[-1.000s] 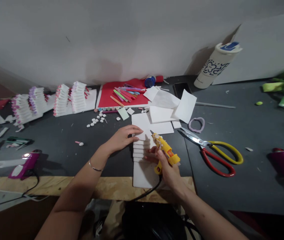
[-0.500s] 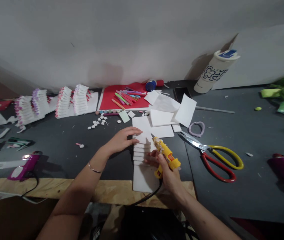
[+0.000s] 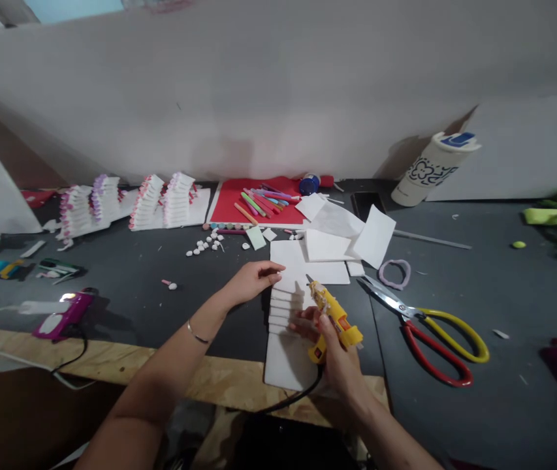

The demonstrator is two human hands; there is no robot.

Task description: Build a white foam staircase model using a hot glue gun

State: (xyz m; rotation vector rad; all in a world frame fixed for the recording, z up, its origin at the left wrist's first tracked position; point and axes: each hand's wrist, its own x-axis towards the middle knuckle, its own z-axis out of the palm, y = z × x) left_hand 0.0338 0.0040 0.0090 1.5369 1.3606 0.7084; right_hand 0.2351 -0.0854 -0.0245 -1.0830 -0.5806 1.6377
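Observation:
My right hand (image 3: 337, 356) is wrapped around a yellow hot glue gun (image 3: 333, 310). Its nozzle points up and left over a white foam board (image 3: 285, 362), and a black cord trails below. Several narrow white foam strips (image 3: 285, 303) lie side by side across the board. At the upper left end of the strips is my left hand (image 3: 254, 282), its thumb and fingertips close together at the board's edge. Whatever they pinch, if anything, is too small to make out. A silver bangle (image 3: 197, 333) circles the left wrist.
Loose white sheets (image 3: 327, 245) overlap behind the board. Large scissors (image 3: 405, 310) lie partly spread to the right, near a lilac ring (image 3: 394, 274). Colored pens (image 3: 266, 201), white beads (image 3: 204, 245), a patterned tumbler (image 3: 429, 170) and bundled white-and-pink sticks (image 3: 177, 202) stand or lie farther back.
The camera view has tilted upward and left, so everything sits lower and farther right. My left thumb and fingers have drawn closer together. My right hand keeps its hold on the glue gun.

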